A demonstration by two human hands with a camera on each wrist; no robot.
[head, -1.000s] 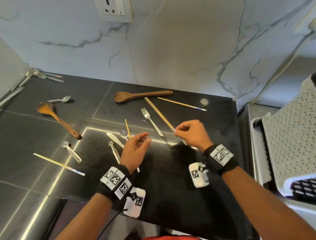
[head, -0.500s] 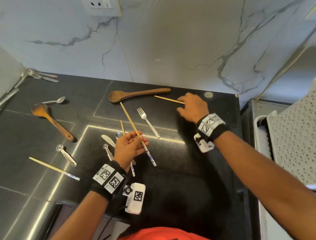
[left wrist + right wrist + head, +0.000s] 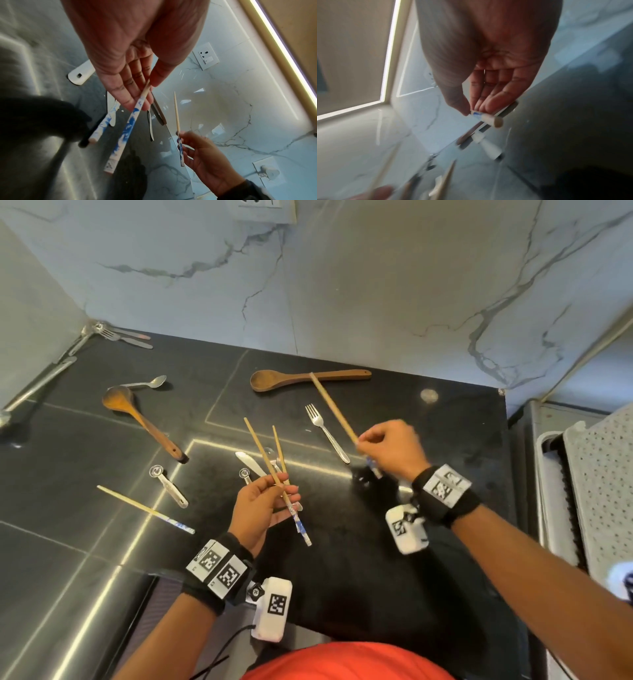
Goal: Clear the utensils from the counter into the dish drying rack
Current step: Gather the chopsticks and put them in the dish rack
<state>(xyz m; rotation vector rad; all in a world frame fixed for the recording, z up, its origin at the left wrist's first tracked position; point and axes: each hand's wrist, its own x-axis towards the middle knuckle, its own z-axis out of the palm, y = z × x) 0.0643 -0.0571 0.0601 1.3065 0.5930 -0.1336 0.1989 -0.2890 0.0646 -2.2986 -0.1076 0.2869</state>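
Observation:
My left hand (image 3: 284, 494) hovers over the middle of the black counter (image 3: 445, 440) and pinches a bamboo chopstick (image 3: 260, 450) with a blue-patterned end (image 3: 126, 128) between thumb and fingers (image 3: 147, 86). A second chopstick (image 3: 279, 450) lies on the counter just under it. My right hand (image 3: 363, 441) is raised to the right and grips another chopstick (image 3: 334, 407) near its patterned end (image 3: 489, 119), its thin tip pointing up and away. The white perforated drying rack (image 3: 599, 491) stands at the far right edge.
Lying on the counter are a fork (image 3: 325, 433), two wooden spoons (image 3: 308, 378) (image 3: 137, 419), a metal spoon (image 3: 147, 383), two measuring spoons (image 3: 168, 484), a knife (image 3: 250, 462) and a chopstick (image 3: 144, 508). More cutlery (image 3: 116, 333) lies in the back left corner.
My right hand passed one chopstick to the left, reached to the back of the counter, picked up another chopstick and drew it back toward the middle. The left hand keeps its chopstick.

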